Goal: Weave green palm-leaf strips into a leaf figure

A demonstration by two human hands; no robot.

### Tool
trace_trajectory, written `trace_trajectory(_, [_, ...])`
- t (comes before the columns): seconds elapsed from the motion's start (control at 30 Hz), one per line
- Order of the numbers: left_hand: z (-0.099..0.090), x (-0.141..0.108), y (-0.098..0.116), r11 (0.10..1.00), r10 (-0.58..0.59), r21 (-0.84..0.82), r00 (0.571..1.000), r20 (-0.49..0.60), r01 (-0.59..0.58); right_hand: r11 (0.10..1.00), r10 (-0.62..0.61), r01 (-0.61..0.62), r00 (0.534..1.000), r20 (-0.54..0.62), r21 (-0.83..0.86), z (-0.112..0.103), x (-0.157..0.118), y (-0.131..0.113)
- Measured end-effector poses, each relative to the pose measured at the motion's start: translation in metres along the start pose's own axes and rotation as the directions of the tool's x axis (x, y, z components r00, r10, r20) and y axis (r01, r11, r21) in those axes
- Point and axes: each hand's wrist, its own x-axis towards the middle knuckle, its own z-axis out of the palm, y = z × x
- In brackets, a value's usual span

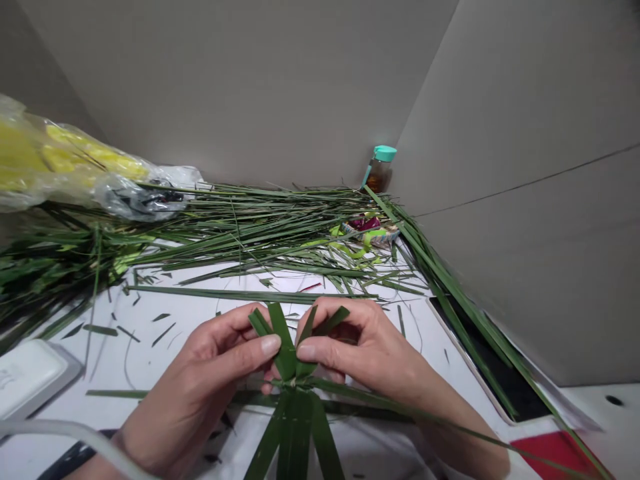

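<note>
Behind both hands [220, 373] [360, 347], leaf pile [260, 227], teal-capped jar [379, 170]

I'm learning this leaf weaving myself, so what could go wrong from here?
The crossing of green leaf strips seems held only by the pinch of the left hand and right hand, so a loosened grip might let it spread apart. The long strip trailing across the right forearm could also snag and tug the crossing out of shape.

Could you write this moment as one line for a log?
left hand: pinching leaf strips | right hand: pinching same strips | strips: green, crossed at centre | nearby: leaf pile, bottle
</note>
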Motion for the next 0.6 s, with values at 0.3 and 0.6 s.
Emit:
trace_trajectory(0.3, [0.001, 0.0, 0.002, 0.998, -0.064, -0.014, 0.997, 0.034, 0.065, 0.996, 0.069, -0.07, 0.997, 0.021, 0.058, 0.001, 0.005, 0.003])
trace_trajectory(0.6, [-0.005, 0.004, -0.005, 0.993, -0.092, -0.07, 0.995, 0.044, 0.095, 0.989, 0.013, -0.028, 0.994, -0.109, -0.143, 0.017, -0.004, -0.006])
